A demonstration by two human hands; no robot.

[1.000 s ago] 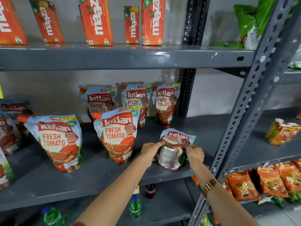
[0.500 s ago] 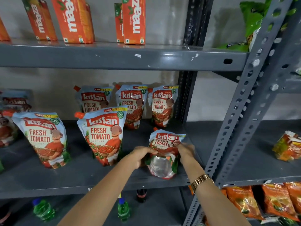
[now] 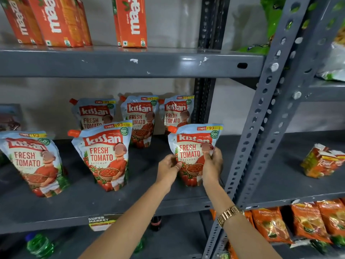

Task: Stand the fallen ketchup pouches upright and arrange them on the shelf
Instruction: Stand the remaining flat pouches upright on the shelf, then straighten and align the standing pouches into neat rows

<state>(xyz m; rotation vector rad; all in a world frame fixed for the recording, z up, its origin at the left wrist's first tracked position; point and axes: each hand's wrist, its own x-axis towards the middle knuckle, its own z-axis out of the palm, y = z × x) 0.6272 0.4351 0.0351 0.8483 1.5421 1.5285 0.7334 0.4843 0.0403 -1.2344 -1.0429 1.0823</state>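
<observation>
Now both hands, left [image 3: 168,168] and right [image 3: 211,166], grip 1 upright ketchup pouch [image 3: 193,146] on the shelf [image 3: 149,199].

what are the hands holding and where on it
One ketchup pouch, upright on the shelf: left hand on its lower left edge, right hand on its right edge.

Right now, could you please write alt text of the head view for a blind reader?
Both hands, left hand and right hand, hold a ketchup pouch upright at the right end of a grey shelf. Five more pouches stand to its left and behind.
</observation>
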